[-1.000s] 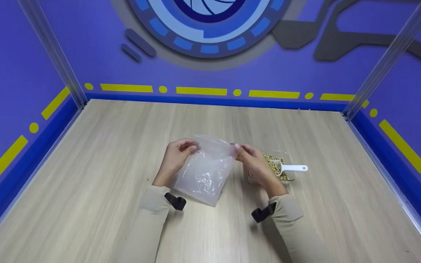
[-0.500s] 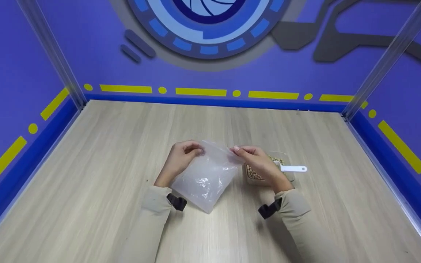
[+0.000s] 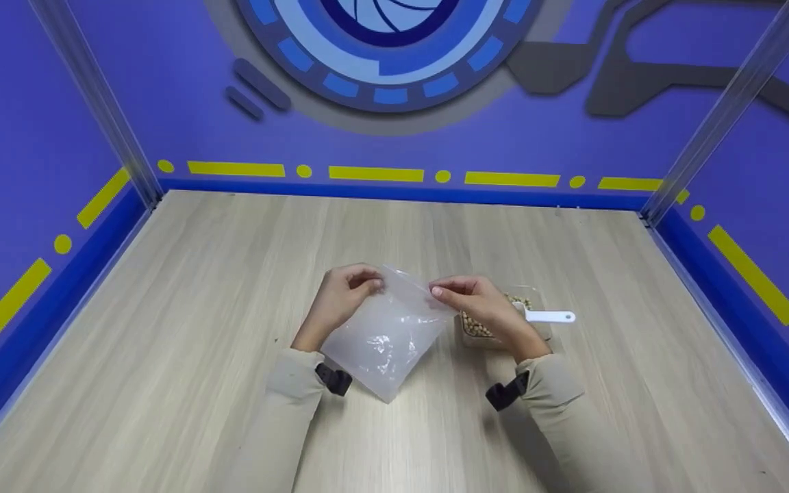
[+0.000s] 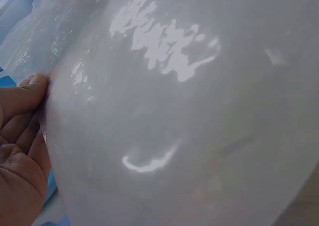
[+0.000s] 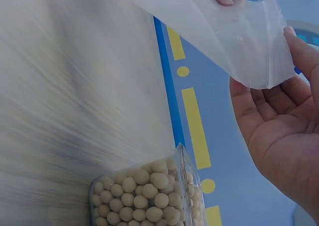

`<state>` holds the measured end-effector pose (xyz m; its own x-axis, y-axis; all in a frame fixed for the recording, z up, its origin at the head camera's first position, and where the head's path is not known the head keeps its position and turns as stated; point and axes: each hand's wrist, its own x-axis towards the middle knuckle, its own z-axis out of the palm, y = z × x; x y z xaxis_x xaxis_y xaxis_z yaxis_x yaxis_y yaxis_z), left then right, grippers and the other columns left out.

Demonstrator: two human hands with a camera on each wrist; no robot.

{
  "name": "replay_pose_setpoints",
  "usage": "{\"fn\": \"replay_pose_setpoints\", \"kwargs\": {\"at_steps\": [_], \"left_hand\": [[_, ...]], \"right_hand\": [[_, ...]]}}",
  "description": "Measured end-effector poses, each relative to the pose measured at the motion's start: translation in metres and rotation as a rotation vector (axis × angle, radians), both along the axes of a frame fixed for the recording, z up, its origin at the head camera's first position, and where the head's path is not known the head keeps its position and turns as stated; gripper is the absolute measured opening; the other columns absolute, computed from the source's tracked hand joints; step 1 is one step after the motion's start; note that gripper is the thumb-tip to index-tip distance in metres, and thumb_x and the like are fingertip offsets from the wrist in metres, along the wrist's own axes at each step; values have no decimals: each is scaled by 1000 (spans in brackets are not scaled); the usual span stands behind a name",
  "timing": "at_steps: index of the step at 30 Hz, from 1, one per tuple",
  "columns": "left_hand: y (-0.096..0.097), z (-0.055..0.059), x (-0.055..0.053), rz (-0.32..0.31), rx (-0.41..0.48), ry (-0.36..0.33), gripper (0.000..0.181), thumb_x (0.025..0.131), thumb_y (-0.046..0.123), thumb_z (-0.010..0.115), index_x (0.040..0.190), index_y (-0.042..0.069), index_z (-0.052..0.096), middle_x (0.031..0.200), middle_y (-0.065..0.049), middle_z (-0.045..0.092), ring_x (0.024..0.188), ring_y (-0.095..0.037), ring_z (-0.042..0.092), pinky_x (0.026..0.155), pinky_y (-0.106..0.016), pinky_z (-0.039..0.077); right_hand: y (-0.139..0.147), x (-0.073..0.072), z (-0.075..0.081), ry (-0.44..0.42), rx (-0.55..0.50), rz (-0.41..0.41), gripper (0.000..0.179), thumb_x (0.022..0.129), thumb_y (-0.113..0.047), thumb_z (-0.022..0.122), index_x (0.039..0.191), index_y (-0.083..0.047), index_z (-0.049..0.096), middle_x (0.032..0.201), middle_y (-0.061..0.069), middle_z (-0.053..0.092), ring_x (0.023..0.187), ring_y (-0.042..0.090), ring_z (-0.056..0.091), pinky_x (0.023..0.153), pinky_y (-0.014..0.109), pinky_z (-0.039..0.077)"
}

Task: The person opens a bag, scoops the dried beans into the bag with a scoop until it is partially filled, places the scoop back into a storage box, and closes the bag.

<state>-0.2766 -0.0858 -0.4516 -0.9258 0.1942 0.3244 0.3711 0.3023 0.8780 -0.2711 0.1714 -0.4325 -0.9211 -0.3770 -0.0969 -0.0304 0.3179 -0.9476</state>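
A translucent plastic zip bag (image 3: 381, 342) hangs above the table between both hands, slanted with one corner pointing down. My left hand (image 3: 340, 298) pinches its upper left edge between thumb and fingers. At the upper right edge, the thumb and fingers of my right hand (image 3: 487, 311) pinch the plastic. The bag (image 4: 174, 106) fills most of the left wrist view, bright with glare, with the left thumb on its edge. In the right wrist view a seal strip runs along the bag's end (image 5: 249, 41), beside the right thumb. Whether its mouth is parted, I cannot tell.
Behind and below the right hand stands a clear box (image 3: 466, 339) of round tan beans (image 5: 144, 196), partly covered by that hand. A white scoop (image 3: 550, 316) rests in it, handle pointing right. Blue-purple panels (image 3: 394, 150) border the wood-look table (image 3: 196, 329) at back and sides.
The bag has tilted, its lowest corner swinging down and a little left. My right hand has shifted slightly right and its fingers have changed position on the edge. My left hand moved slightly right.
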Motion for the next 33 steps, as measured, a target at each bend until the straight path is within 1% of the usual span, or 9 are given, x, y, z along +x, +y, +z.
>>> {"fn": "replay_pose_setpoints", "kwargs": {"at_steps": [5,9,13,17,19,22,25,28,33], "left_hand": [[2,0,2,9,-23,15,12,87,3,66,98,3,72,95,-10,72,87,-19,68,77,-23,54],[4,0,3,29,-52,26,12,88,4,65,98,2,72,95,-10,72,87,-21,66,79,-30,54],[8,0,4,81,-82,69,21,87,5,66,108,1,68,103,-12,69,90,-23,64,81,-36,53],[13,2,7,152,-92,136,35,85,9,69,117,0,58,112,-14,59,93,-24,55,82,-38,48],[16,4,9,188,-88,170,36,83,12,71,114,0,56,110,-13,53,92,-24,50,81,-37,44],[20,6,13,225,-94,214,30,83,18,73,102,2,57,102,-11,51,89,-24,48,80,-33,41],[25,9,16,211,-139,242,21,86,24,71,88,5,61,89,-7,56,81,-19,51,73,-28,43],[30,10,18,161,-186,216,24,89,31,67,78,10,65,75,0,61,70,-12,52,65,-24,44],[34,9,19,99,-191,76,33,91,40,62,74,13,67,67,4,62,61,-8,50,58,-22,40]], "right_hand": [[-3,2,-2,56,-37,4,37,91,-25,65,115,4,67,104,8,72,89,9,67,82,22,52],[-6,2,-7,59,-105,-13,33,91,-17,65,111,10,66,94,3,74,83,7,68,81,23,54],[-9,2,-11,88,-132,-38,33,91,-16,65,110,11,67,89,1,73,80,7,68,79,23,55],[-10,2,-14,120,-125,-53,33,92,-16,64,108,11,67,89,0,73,80,6,67,78,21,54],[-11,2,-14,113,-143,-60,32,91,-15,64,108,13,66,89,1,72,81,7,67,78,22,55],[-13,4,-14,126,-114,-80,32,90,-17,66,107,11,68,90,3,73,82,6,66,78,22,54],[-16,5,-12,129,-72,-111,32,89,-21,68,105,6,71,92,4,74,82,6,66,79,20,52],[-18,6,-11,118,-64,-125,32,88,-23,69,104,4,72,93,4,74,84,8,66,80,21,50],[-21,7,-12,124,-88,-82,31,89,-22,68,106,5,71,97,5,74,88,8,65,82,21,49]]}}
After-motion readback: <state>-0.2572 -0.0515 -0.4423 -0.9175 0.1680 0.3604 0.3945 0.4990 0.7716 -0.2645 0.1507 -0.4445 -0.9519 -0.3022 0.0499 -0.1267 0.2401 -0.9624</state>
